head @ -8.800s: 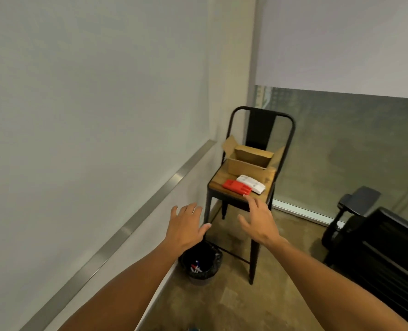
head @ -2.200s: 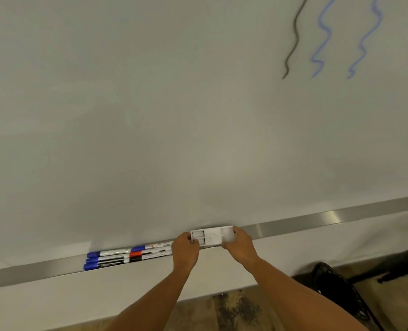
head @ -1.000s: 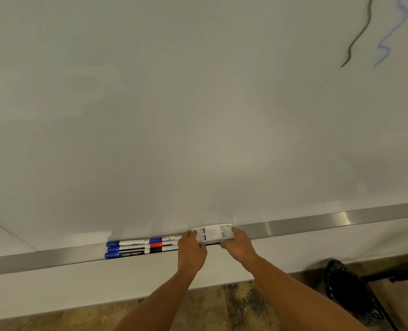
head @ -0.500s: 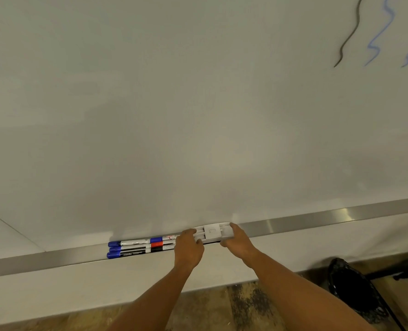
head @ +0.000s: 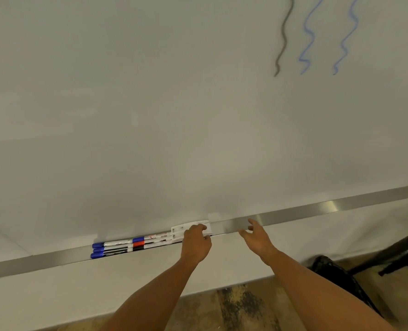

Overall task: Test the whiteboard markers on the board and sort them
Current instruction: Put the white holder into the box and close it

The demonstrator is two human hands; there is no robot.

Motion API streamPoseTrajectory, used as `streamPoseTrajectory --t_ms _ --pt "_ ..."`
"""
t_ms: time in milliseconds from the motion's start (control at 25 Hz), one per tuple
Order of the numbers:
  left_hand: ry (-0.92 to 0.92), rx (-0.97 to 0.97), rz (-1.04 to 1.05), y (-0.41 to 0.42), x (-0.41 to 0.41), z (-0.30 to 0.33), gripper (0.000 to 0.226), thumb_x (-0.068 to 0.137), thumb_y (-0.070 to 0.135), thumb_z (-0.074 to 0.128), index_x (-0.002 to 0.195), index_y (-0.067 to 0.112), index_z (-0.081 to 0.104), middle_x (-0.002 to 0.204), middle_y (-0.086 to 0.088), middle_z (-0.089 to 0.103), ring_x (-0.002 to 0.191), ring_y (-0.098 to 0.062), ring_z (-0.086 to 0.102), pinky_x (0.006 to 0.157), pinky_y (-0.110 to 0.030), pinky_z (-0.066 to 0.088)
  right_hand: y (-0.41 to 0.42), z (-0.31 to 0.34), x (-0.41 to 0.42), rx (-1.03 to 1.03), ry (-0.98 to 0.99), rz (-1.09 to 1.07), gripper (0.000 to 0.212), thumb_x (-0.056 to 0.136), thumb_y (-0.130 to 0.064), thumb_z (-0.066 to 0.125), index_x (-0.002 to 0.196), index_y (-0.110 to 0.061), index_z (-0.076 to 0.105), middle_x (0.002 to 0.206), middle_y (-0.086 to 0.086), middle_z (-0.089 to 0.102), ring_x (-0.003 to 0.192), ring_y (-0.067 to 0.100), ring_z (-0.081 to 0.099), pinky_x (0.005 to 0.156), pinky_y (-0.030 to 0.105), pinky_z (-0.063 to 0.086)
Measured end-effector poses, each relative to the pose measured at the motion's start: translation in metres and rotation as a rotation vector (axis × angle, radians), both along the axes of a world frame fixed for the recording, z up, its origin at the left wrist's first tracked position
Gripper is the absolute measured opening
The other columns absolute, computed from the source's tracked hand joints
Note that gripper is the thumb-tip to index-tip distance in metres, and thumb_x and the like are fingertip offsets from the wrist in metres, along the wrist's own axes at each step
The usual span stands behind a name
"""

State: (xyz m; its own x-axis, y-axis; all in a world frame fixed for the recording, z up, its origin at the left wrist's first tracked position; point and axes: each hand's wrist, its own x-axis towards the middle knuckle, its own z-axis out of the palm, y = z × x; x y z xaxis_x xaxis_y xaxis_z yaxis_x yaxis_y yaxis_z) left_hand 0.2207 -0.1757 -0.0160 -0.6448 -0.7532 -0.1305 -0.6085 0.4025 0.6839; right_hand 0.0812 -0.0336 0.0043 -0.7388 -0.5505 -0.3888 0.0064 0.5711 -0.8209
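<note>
Big whiteboard (head: 174, 115) filling nearly the whole view, metal tray (head: 317, 209) running along the bottom, bit of scuffed floor and a dark bin (head: 329, 271) down in the right corner. Three wavy test lines (head: 308, 34) up top right, one dark and two blue. Markers (head: 126, 246) lying in a tight row in the tray, just left of a white plastic holder (head: 186, 230). Half a second ago both hands on that holder; now only left hand (head: 196, 243) curled over its right end, gripping it. Right hand (head: 255, 237) let go, fingers spread, holding nothing, hovering just off the tray. Probably means holder placed and right hand freed up to grab the next marker for testing.
</note>
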Motion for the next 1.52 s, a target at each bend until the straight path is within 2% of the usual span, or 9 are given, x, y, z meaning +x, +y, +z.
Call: streamPoseTrajectory --t_ms 160,320,840,1000,1160,1240,1320,1440,1520 --pt "0.041 -0.023 -0.078 0.057 -0.041 0.017 0.030 0.093 0.018 0.057 0.123 0.015 0.059 0.128 -0.002 0.058 0.118 -0.018 0.052 0.098 -0.027 0.042 0.075 0.006 -0.033 -0.021 0.020 -0.052 0.056 0.099 -0.026 0.058 0.150 -0.018 0.035 0.148 0.010 0.044 0.132 0.029 0.049 0.107 0.041 0.045" --pt "0.051 -0.057 -0.187 0.129 -0.086 0.025 0.030 0.092 0.019 0.057 0.121 0.016 0.061 0.128 -0.001 0.057 0.122 -0.019 0.052 0.103 -0.034 0.044 0.161 0.007 -0.067 -0.038 0.029 -0.106 0.052 0.097 -0.029 0.059 0.145 -0.023 0.040 0.145 0.006 0.047 0.123 0.026 0.055 0.104 0.044 0.049" --pt "0.085 -0.053 -0.625 0.382 -0.254 0.043 0.030 0.093 0.021 0.058 0.123 0.017 0.060 0.133 -0.002 0.055 0.123 -0.019 0.051 0.104 -0.027 0.038 0.453 0.008 -0.149 0.013 0.014 -0.532 0.053 0.098 -0.028 0.058 0.146 -0.016 0.040 0.140 0.007 0.050 0.120 0.025 0.057 0.098 0.039 0.051" --pt "0.063 -0.041 -0.726 0.427 -0.295 0.037 0.032 0.093 0.021 0.057 0.125 0.017 0.058 0.134 -0.002 0.053 0.123 -0.019 0.051 0.102 -0.025 0.038 0.504 0.000 -0.167 -0.032 -0.063 -0.672 0.055 0.097 -0.030 0.059 0.147 -0.018 0.039 0.138 0.004 0.051 0.115 0.023 0.059 0.096 0.040 0.053" --pt "0.045 -0.038 -0.827 0.468 -0.350 0.030 0.035 0.093 0.020 0.058 0.127 0.014 0.058 0.134 -0.004 0.054 0.121 -0.019 0.054 0.096 -0.019 0.037 0.545 -0.003 -0.199 -0.084 -0.137 -0.840 0.052 0.099 -0.025 0.056 0.147 -0.016 0.038 0.128 0.002 0.054 0.095 0.021 0.064 0.069 0.031 0.052" --pt "0.034 -0.029 -0.873 0.485 -0.385 0.025 0.036 0.093 0.019 0.059 0.128 0.013 0.058 0.134 -0.004 0.054 0.122 -0.019 0.054 0.099 -0.022 0.038 0.561 -0.007 -0.224 -0.086 -0.160 -0.894 0.051 0.099 -0.023 0.056 0.146 -0.016 0.039 0.118 0.003 0.056 0.092 0.022 0.066 0.064 0.028 0.049" --pt "0.018 -0.016 -0.904 0.497 -0.418 0.019 0.035 0.093 0.019 0.059 0.128 0.013 0.057 0.133 -0.005 0.055 0.122 -0.019 0.054 0.101 -0.023 0.039 0.571 -0.012 -0.252 -0.095 -0.181 -0.936 0.050 0.099 -0.024 0.056 0.145 -0.016 0.040 0.118 0.003 0.057 0.090 0.021 0.063 0.066 0.029 0.050" --pt "-0.030 0.020 -0.951 0.512 -0.481 0.004 0.035 0.093 0.019 0.059 0.128 0.014 0.057 0.132 -0.004 0.056 0.118 -0.018 0.055 0.098 -0.023 0.040 0.579 -0.026 -0.305 -0.099 -0.224 -0.977 0.051 0.097 -0.025 0.059 0.144 -0.016 0.041 0.122 0.003 0.059 0.098 0.021 0.062 0.073 0.032 0.051" --pt "-0.079 0.056 -0.970 0.518 -0.518 -0.007 0.038 0.093 0.021 0.060 0.130 0.014 0.056 0.133 -0.005 0.056 0.120 -0.018 0.055 0.101 -0.025 0.041 0.581 -0.035 -0.338 -0.089 -0.278 -1.005 0.052 0.097 -0.023 0.060 0.144 -0.014 0.041 0.122 0.005 0.059 0.093 0.018 0.062 0.074 0.029 0.052"
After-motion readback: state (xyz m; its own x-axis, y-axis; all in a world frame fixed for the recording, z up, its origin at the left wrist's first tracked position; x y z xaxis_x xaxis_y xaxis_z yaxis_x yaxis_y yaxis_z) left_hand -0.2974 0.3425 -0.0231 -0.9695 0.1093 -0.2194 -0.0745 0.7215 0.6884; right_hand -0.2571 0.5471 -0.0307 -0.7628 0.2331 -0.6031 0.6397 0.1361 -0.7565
